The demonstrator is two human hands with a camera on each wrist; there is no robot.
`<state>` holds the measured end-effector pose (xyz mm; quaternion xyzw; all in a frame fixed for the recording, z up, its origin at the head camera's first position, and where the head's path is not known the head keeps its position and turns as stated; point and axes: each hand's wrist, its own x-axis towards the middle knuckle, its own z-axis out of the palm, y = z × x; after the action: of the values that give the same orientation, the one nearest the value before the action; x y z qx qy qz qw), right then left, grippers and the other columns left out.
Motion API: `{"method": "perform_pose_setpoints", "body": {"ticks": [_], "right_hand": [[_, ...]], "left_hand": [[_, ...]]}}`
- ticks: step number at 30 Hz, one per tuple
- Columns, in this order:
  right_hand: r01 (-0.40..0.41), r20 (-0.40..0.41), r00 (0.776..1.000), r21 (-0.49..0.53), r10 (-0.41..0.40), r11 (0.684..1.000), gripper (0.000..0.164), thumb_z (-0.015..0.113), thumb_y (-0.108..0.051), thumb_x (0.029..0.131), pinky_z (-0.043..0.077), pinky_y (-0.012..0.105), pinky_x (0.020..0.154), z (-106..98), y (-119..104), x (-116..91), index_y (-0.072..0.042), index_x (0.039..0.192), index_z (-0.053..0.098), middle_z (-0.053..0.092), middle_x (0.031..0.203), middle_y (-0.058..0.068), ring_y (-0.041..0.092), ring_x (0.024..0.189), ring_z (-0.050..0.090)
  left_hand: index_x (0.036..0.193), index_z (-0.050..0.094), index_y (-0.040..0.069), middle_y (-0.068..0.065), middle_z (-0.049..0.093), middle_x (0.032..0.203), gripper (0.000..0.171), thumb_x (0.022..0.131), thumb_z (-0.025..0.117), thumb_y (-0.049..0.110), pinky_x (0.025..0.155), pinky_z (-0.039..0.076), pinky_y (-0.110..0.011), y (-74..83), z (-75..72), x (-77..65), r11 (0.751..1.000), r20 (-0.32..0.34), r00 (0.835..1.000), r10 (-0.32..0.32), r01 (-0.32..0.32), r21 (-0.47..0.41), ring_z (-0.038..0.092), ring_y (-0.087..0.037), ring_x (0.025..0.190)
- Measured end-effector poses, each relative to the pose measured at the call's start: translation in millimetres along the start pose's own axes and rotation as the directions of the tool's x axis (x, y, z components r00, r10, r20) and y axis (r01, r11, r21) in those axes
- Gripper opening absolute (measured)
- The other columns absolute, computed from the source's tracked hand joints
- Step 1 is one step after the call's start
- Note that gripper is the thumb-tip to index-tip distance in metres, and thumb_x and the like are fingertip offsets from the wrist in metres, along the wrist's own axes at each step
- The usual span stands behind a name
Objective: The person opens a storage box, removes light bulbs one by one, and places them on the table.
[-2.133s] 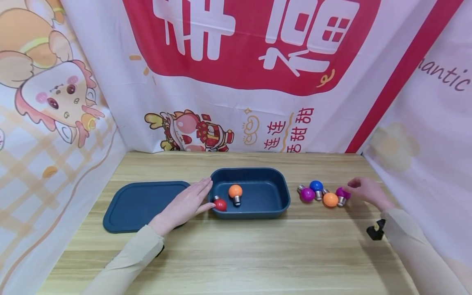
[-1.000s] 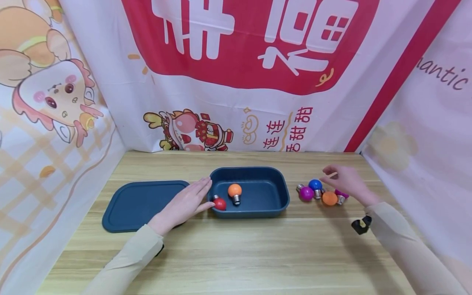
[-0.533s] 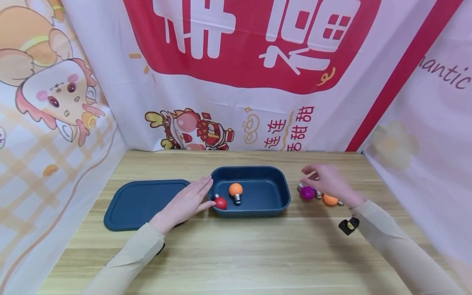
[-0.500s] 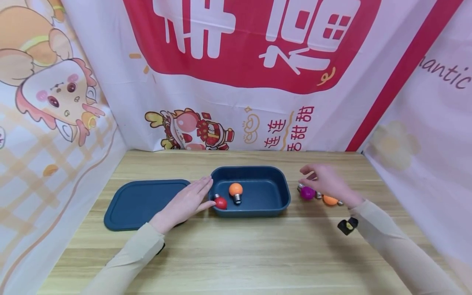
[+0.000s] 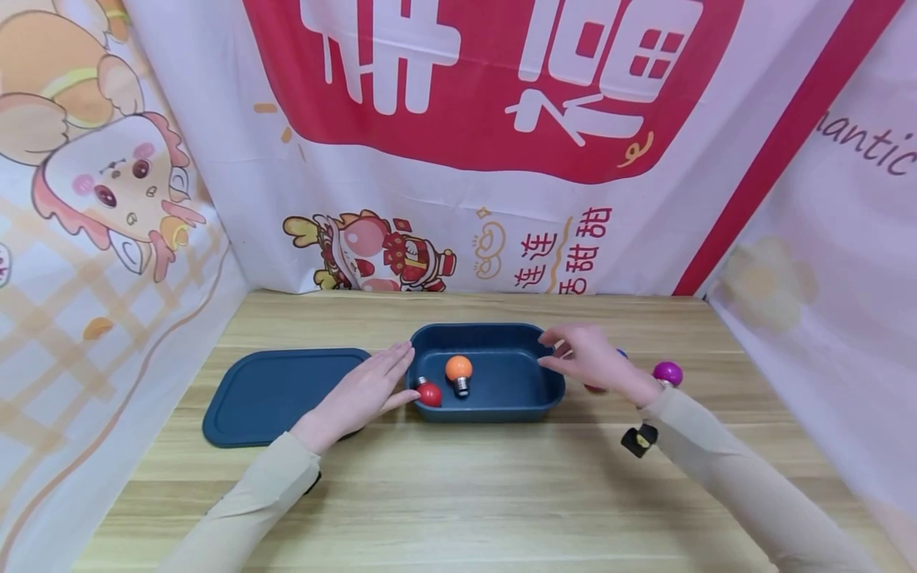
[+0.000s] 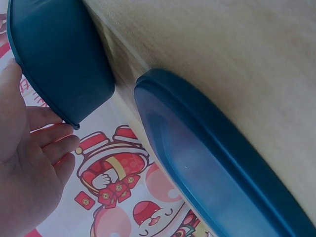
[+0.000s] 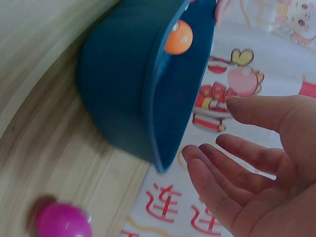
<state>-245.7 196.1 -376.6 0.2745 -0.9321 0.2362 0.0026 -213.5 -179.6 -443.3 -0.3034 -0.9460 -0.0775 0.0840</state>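
A dark blue box holds a red bulb and an orange bulb toward its left side. My left hand rests at the box's left end; the left wrist view shows its fingers fairly straight against the rim. Over the box's right end is my right hand, thumb and fingers apart, with nothing between them in the right wrist view. Behind that hand, a purple bulb lies on the table, and a blue bulb is mostly hidden. Another purple bulb barely shows below it.
A flat dark blue lid lies left of the box, partly under the left forearm. The wooden table ends at a printed cloth backdrop, with cloth walls on both sides.
My right hand has travelled left from the far-right bulbs, across the group, to the box's right end. It now covers most of the bulbs. The left hand has stayed put.
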Motion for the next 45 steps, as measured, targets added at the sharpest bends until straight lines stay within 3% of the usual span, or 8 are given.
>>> {"method": "perform_pose_setpoints", "body": {"ticks": [4, 12, 23, 32, 39, 45], "right_hand": [[0.059, 0.015, 0.998, -0.01, -0.059, 0.998, 0.031, 0.075, -0.019, 0.089, 0.062, 0.032, 0.074, 9.1, -11.4, 9.1, -0.002, 0.113, 0.069, 0.073, 0.11, 0.017, 0.019, 0.085, 0.072], [0.1, 0.067, 0.993, -0.008, -0.1, 0.995, 0.032, 0.075, -0.019, 0.089, 0.062, 0.028, 0.075, 28.4, -23.6, 29.3, -0.001, 0.114, 0.068, 0.073, 0.11, 0.018, 0.014, 0.08, 0.07], [0.083, 0.125, 0.989, -0.01, -0.081, 0.997, 0.035, 0.075, -0.019, 0.089, 0.061, 0.029, 0.076, 49.1, -39.2, 51.6, 0.002, 0.116, 0.067, 0.072, 0.111, 0.018, 0.014, 0.079, 0.071], [0.01, 0.215, 0.977, -0.029, -0.004, 1.0, 0.037, 0.074, -0.02, 0.09, 0.061, 0.031, 0.08, 63.0, -49.8, 68.3, 0.001, 0.12, 0.065, 0.071, 0.115, 0.017, 0.014, 0.078, 0.066], [-0.008, 0.222, 0.975, -0.082, 0.026, 0.997, 0.037, 0.072, -0.02, 0.091, 0.058, 0.038, 0.092, 67.9, -54.0, 81.8, 0.002, 0.12, 0.064, 0.071, 0.115, 0.017, 0.023, 0.095, 0.066], [-0.03, 0.252, 0.966, -0.095, 0.053, 0.995, 0.039, 0.073, -0.02, 0.09, 0.057, 0.039, 0.092, 72.7, -56.3, 88.6, 0.002, 0.121, 0.063, 0.07, 0.115, 0.017, 0.023, 0.096, 0.064]], "left_hand": [[0.15, 0.041, 0.001, -0.016, 0.04, 0.157, 0.075, 0.097, 0.054, 0.053, 0.118, 0.039, -0.048, 0.0, -0.4, -0.4, 1.0, -0.002, 1.0, 0.001, -0.001, 0.001, 0.041, -0.031, 0.145], [0.15, 0.04, 0.001, -0.017, 0.04, 0.157, 0.076, 0.097, 0.054, 0.053, 0.118, 0.038, -0.048, 0.5, -0.3, -0.7, 1.0, -0.001, 1.0, -0.002, 0.002, -0.001, 0.041, -0.031, 0.145], [0.15, 0.041, 0.001, -0.017, 0.04, 0.157, 0.075, 0.097, 0.054, 0.053, 0.117, 0.039, -0.049, 0.8, -2.0, -1.7, 1.0, -0.001, 1.0, -0.002, 0.002, -0.003, 0.041, -0.031, 0.146], [0.149, 0.042, 0.0, -0.018, 0.042, 0.156, 0.075, 0.096, 0.057, 0.051, 0.116, 0.04, -0.05, 1.4, -4.2, -2.8, 1.0, -0.012, 1.0, 0.001, -0.001, -0.007, 0.042, -0.033, 0.144], [0.149, 0.041, 0.0, -0.017, 0.04, 0.157, 0.075, 0.097, 0.055, 0.052, 0.117, 0.039, -0.049, 0.6, -2.8, -2.2, 1.0, -0.006, 1.0, 0.003, -0.003, -0.008, 0.041, -0.032, 0.145], [0.151, 0.039, 0.001, -0.016, 0.039, 0.158, 0.076, 0.097, 0.054, 0.053, 0.118, 0.038, -0.049, 0.7, -3.1, -1.5, 1.0, 0.008, 1.0, -0.004, 0.004, -0.028, 0.04, -0.032, 0.146]]}}
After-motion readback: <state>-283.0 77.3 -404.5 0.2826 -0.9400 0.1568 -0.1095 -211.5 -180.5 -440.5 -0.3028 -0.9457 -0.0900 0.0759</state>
